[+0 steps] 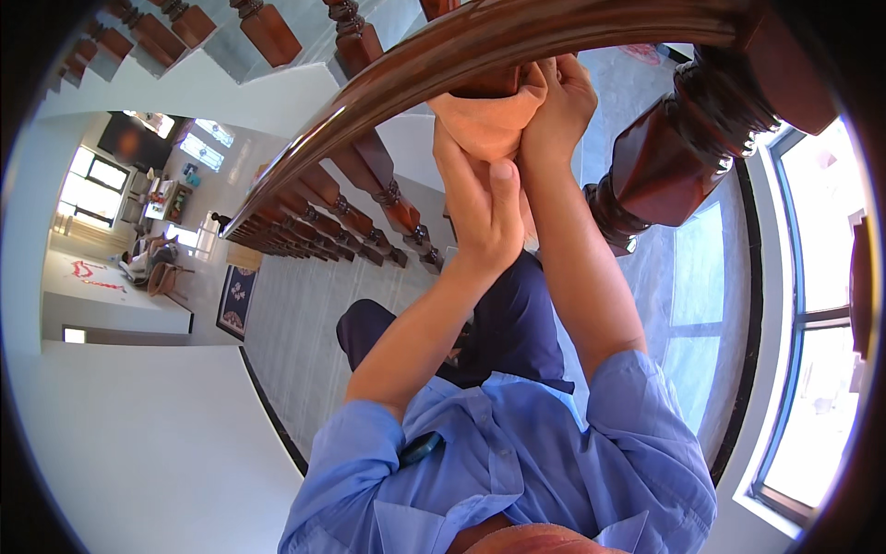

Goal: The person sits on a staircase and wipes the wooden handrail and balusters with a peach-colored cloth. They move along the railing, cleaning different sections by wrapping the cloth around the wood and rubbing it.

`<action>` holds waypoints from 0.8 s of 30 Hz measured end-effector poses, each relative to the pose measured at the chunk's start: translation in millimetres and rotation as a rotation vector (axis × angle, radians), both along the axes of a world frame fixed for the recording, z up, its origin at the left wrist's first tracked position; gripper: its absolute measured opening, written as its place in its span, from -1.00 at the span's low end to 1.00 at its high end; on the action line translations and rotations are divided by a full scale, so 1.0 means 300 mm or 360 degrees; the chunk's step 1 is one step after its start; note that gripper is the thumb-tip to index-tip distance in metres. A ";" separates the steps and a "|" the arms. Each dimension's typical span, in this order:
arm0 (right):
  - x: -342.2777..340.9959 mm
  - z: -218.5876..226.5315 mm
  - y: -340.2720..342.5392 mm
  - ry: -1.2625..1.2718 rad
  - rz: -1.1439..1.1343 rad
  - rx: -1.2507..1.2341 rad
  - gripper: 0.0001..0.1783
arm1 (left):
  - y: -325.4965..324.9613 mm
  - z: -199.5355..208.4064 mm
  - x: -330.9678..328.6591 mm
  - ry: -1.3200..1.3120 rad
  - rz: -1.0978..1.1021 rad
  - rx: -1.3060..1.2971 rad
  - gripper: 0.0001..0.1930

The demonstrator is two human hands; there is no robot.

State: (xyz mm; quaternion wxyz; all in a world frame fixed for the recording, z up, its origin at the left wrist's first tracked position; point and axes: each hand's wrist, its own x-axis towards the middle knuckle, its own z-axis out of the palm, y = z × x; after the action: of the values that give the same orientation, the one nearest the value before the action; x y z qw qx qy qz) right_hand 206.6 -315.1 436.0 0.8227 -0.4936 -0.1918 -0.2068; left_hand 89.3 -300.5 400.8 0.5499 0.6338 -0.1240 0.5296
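A peach-orange cloth [484, 127] is wrapped around the near side of a dark reddish-brown wooden baluster [489, 85], just below the curved handrail [434, 57]. My left hand [486, 208] presses the cloth from the left and below, its thumb up and its fingers partly hidden behind the cloth. On the right side, my right hand [558, 115] has its fingers bent around the cloth's edge, close under the rail. The two wrists nearly touch. The far side of the baluster is hidden.
A thick carved newel post [660, 148] stands to the right, near a tall window [821, 305]. More balusters [365, 171] run down to the left beside pale stairs [318, 323]. A white wall [148, 434] fills the lower left. Below lies a room with furniture and a patterned mat [237, 300].
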 end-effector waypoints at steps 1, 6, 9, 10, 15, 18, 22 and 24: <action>0.000 0.005 -0.007 -0.0065 -0.0151 -0.0173 -0.70 | 0.011 -0.002 0.011 0.0002 0.0049 0.0039 -0.17; -0.276 0.088 -0.044 -0.0103 -0.0088 -0.0562 -0.33 | 0.139 0.026 0.071 0.0076 -0.0386 -0.0276 -0.20; -0.332 0.046 -0.040 -0.0443 -0.0242 -0.0633 -0.23 | 0.157 0.060 0.079 -0.0125 -0.0615 -0.0324 -0.33; -0.305 0.003 -0.047 -0.0665 -0.0199 -0.0645 -0.18 | 0.150 0.071 0.077 -0.0141 -0.0666 -0.0355 -0.36; -0.229 0.033 -0.045 -0.0634 0.0094 -0.0477 -0.22 | 0.137 0.011 0.050 0.0119 -0.0410 -0.0185 -0.26; -0.173 0.042 -0.067 -0.0408 0.0547 -0.0387 -0.21 | 0.065 -0.002 0.018 0.0217 -0.0035 -0.0116 -0.29; -0.134 -0.032 -0.011 -0.0739 0.0341 -0.0098 -0.28 | 0.028 0.015 0.020 0.0030 -0.0380 -0.0462 -0.15; -0.191 -0.080 -0.004 -0.0700 0.0184 -0.0236 -0.28 | 0.100 -0.006 0.028 0.0114 -0.0427 -0.0479 -0.16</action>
State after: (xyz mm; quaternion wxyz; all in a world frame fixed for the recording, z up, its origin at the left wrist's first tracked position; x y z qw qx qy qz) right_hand 149.3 -316.1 411.9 0.7331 -0.4841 -0.4089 -0.2471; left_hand 97.8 -270.5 398.9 0.7081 0.5406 -0.1071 0.4414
